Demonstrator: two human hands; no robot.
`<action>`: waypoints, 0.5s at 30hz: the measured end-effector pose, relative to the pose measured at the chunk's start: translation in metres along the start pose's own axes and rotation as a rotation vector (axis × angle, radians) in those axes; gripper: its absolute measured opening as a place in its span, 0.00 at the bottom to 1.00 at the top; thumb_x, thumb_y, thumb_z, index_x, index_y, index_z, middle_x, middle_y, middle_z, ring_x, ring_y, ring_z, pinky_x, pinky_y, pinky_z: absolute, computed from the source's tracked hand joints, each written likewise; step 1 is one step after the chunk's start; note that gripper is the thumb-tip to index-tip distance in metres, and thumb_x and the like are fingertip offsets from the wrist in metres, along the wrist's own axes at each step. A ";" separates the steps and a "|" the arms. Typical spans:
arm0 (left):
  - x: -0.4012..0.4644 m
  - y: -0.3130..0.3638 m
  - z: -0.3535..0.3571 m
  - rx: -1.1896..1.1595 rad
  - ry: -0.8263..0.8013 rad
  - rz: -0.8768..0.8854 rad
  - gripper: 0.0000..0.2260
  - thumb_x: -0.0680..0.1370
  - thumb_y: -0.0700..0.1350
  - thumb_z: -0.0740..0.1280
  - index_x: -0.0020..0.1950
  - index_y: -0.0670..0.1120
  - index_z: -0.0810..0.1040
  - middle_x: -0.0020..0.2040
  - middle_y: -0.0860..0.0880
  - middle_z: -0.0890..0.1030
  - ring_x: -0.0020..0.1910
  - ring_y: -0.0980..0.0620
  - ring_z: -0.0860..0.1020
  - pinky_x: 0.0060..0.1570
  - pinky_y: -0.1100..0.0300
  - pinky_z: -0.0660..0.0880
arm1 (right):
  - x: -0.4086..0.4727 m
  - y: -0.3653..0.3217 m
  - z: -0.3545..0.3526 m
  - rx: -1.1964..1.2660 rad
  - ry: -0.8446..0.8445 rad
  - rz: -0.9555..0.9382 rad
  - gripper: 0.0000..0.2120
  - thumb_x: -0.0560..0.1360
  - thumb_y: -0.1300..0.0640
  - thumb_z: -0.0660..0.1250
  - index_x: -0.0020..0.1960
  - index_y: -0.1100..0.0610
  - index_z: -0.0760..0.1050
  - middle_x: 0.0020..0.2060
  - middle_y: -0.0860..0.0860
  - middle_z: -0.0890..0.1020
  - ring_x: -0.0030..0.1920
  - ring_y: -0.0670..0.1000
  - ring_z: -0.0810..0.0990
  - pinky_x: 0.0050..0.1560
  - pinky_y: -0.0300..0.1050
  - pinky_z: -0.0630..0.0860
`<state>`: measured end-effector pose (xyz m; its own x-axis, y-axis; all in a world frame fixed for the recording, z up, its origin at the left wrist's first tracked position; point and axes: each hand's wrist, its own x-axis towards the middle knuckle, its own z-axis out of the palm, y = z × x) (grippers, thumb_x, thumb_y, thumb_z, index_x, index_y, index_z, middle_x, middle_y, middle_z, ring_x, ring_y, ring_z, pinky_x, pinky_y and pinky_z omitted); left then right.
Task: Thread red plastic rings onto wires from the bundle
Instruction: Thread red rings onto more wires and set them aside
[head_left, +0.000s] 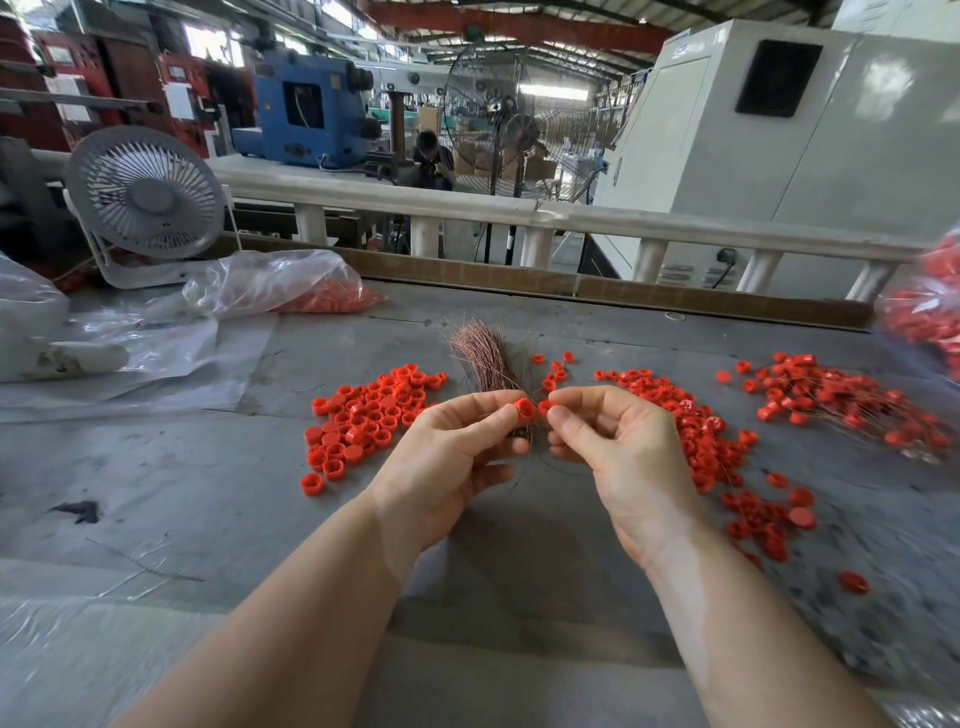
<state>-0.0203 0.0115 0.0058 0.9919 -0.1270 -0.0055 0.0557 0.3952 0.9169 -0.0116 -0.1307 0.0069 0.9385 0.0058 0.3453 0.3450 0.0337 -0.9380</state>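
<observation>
Nearest, two bare forearms reach up from six o'clock over the grey, scuffed worktable (156, 519). The left hand (447, 457) has its fingers curled; thumb and forefinger pinch a small red plastic ring (525, 409), and the lower fingers seem to clasp the base of the bundle of thin copper-coloured wires (485, 358), which fans upward toward twelve o'clock behind the knuckles. The right hand (618, 447), just at three o'clock of the left, pinches a second small red ring (545, 406) between thumb and forefinger, its other fingers loosely curled. The two rings sit almost touching; whether a wire passes through either is too fine to tell.

At nine o'clock of the hands lies a loose heap of red plastic rings (363, 421). At three o'clock a longer scatter of red rings (701, 436) trails down toward five o'clock, and farther out at two o'clock lies a pile of rings already strung on wires (841, 405).

Farther off, at ten o'clock, a clear plastic bag holding red rings (291, 286) lies beside a white desk fan (145, 195). A brown wooden edge board (571, 283) closes the table at twelve o'clock, with a pale railing (467, 210) behind it. Beyond stand a black pedestal fan (493, 104), a blue machine (306, 111) and a large white cabinet (805, 130).
</observation>
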 end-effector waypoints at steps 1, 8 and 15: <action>0.000 0.000 0.000 -0.001 -0.001 0.000 0.05 0.75 0.39 0.66 0.47 0.46 0.80 0.35 0.53 0.82 0.29 0.60 0.78 0.26 0.68 0.74 | 0.000 0.000 0.000 -0.001 0.005 -0.003 0.06 0.73 0.65 0.68 0.41 0.55 0.79 0.30 0.48 0.82 0.32 0.42 0.79 0.34 0.33 0.75; 0.000 0.000 0.000 -0.017 -0.011 0.009 0.05 0.75 0.39 0.66 0.47 0.45 0.80 0.36 0.52 0.82 0.30 0.60 0.79 0.27 0.67 0.74 | 0.001 -0.001 0.001 0.006 0.022 -0.036 0.08 0.73 0.66 0.67 0.38 0.55 0.78 0.29 0.49 0.82 0.31 0.42 0.78 0.33 0.33 0.75; 0.001 -0.001 -0.001 -0.078 -0.017 0.018 0.06 0.75 0.37 0.65 0.47 0.43 0.80 0.37 0.49 0.83 0.33 0.57 0.81 0.31 0.65 0.78 | -0.001 -0.002 0.002 -0.174 0.019 -0.154 0.11 0.73 0.66 0.68 0.38 0.50 0.78 0.31 0.45 0.81 0.32 0.42 0.77 0.34 0.34 0.75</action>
<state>-0.0191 0.0120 0.0045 0.9908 -0.1344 0.0183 0.0471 0.4672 0.8829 -0.0136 -0.1288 0.0081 0.8742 -0.0046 0.4856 0.4803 -0.1401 -0.8659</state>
